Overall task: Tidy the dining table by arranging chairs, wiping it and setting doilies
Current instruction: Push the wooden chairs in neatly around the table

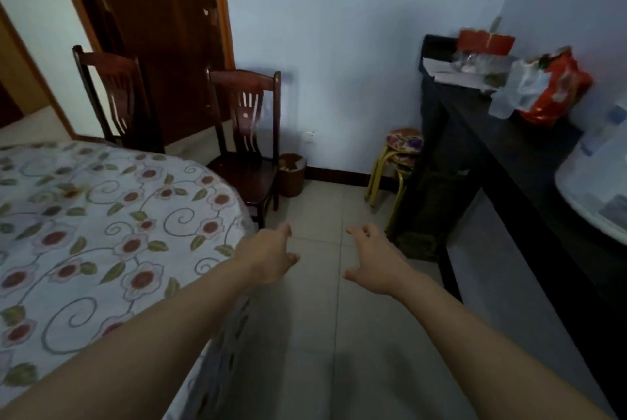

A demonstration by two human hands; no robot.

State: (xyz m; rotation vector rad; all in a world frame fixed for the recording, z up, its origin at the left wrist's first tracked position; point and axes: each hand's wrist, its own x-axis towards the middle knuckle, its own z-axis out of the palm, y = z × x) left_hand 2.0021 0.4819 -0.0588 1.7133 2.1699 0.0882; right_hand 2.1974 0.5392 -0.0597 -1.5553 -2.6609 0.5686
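Both hands reach forward over the tiled floor [315,334], holding nothing. The left hand [268,258] hangs just past the rim of the round tabletop [101,233], its grip slack, fingers loosely bent and apart. The right hand [373,263] is level with it, its grip likewise spread, thumb out to the side.

The nearer chair [249,148] stands ahead of the left hand, well apart from both grips — its seat partly tucked behind the tabletop's edge, its slatted back upright and close to the wall, seat front pointing toward the camera. A second chair [117,97] stands further left, behind the tabletop and in front of the dark wooden door [159,29]; its back rises upright, turned slightly to the right.

Between the tabletop on the left and a long dark sideboard [502,155] on the right runs an open lane of floor, narrowing toward the wall. At its far end sit a small waste basket [291,175] just beside the nearer chair and a stack of yellow-legged stools [400,161] against the sideboard.
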